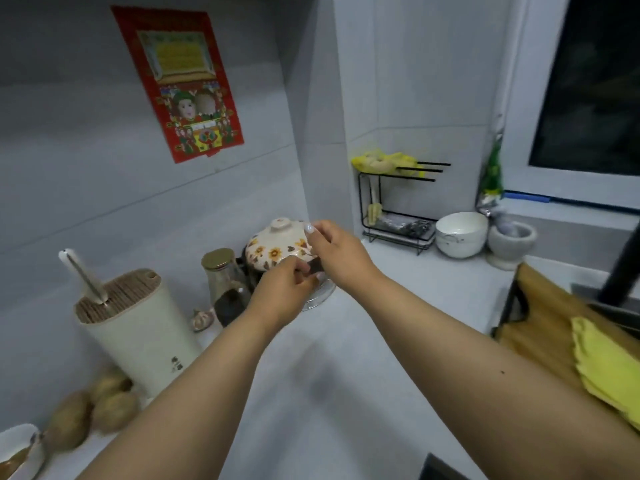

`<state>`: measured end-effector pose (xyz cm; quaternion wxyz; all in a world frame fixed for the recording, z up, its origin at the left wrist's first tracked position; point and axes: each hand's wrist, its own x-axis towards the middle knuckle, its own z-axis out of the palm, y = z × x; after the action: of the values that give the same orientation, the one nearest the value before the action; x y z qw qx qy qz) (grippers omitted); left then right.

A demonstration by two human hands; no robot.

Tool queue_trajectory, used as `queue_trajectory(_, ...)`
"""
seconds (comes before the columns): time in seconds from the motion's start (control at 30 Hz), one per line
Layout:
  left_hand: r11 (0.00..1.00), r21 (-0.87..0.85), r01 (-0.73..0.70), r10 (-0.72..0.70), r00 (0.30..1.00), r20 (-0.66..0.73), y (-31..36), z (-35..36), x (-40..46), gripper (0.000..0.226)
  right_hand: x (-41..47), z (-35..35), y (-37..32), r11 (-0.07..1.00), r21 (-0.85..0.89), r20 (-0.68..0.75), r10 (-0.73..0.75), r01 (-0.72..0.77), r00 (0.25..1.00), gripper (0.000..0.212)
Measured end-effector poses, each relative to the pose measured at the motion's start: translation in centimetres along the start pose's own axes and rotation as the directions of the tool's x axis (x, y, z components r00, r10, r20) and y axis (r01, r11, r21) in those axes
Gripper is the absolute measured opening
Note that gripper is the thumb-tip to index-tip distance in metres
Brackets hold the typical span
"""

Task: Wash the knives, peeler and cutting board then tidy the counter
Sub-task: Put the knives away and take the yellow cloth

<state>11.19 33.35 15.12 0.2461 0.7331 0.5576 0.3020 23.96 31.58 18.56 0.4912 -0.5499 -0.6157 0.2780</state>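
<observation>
Both my hands reach to a floral ceramic pot (273,252) with a lid at the back of the white counter (346,358). My left hand (284,292) pinches the pot's dark rim low at its front. My right hand (337,252) grips the pot's right side, fingers curled on it. A clear glass plate (320,297) lies partly hidden under the hands. The cream knife block (138,327) stands at the left with one white-handled knife (81,273) in it. The wooden cutting board (543,323) leans at the right by the sink.
A glass jar (225,282) with a gold lid stands left of the pot. Potatoes (100,407) lie at front left. A black wire rack (398,209), white bowl (460,233) and stone mortar (510,244) stand at the back right. A yellow cloth (606,368) lies on the board.
</observation>
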Motion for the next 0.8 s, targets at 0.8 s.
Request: queue_trajectory(0.8,0.970,0.209,-0.122,-0.011,0.840,0.543,21.2,36.5,-3.7,0.026,-17.1,-34.4,24.3,0.754,0.295,-0.577,0.630,-0.587,0.520,0.053)
